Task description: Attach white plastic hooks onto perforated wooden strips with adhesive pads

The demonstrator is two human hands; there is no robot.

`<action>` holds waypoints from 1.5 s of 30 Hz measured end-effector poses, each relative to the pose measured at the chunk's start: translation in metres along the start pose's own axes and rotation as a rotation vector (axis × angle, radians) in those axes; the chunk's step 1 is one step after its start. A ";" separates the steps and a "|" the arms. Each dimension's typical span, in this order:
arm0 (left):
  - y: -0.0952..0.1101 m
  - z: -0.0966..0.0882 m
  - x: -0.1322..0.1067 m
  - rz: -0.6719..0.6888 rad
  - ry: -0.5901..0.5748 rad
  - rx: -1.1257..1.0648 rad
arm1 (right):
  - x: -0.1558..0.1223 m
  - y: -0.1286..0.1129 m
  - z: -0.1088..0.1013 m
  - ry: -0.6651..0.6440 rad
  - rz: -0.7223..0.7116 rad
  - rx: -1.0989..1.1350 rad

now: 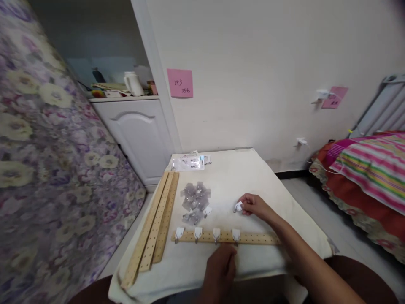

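Note:
A small white adhesive hook with a metal hook end is pinched in my right hand, above the cloth. In front of me a wooden strip with holes lies crosswise, carrying several white hooks spaced along its left part. My left hand is closed at the strip's near edge, just below the rightmost mounted hook; what its fingers hold, if anything, is hidden. Beyond the strip lies a pile of hooks in clear grey wrappers, with one loose white hook at its right edge.
Several perforated wooden strips lie lengthwise at the left of the cloth-covered table. Clear packaging lies at the back by the wall. A floral curtain hangs at left; a bed stands at right.

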State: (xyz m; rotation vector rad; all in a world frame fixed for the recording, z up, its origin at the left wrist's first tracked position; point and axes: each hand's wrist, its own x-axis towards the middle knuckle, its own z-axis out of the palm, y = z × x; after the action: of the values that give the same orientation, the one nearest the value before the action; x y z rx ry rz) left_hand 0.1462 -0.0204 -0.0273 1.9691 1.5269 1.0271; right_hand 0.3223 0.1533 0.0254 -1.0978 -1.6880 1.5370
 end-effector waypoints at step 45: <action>0.057 0.056 0.017 -0.064 -0.209 0.451 | -0.060 0.041 -0.029 -0.154 -0.068 -0.191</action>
State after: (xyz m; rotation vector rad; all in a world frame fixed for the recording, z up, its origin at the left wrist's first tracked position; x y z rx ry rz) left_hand 0.2266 -0.0158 -0.0163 2.2169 1.8008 0.4555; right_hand 0.3833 0.1144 -0.0043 -1.0261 -1.9902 1.4739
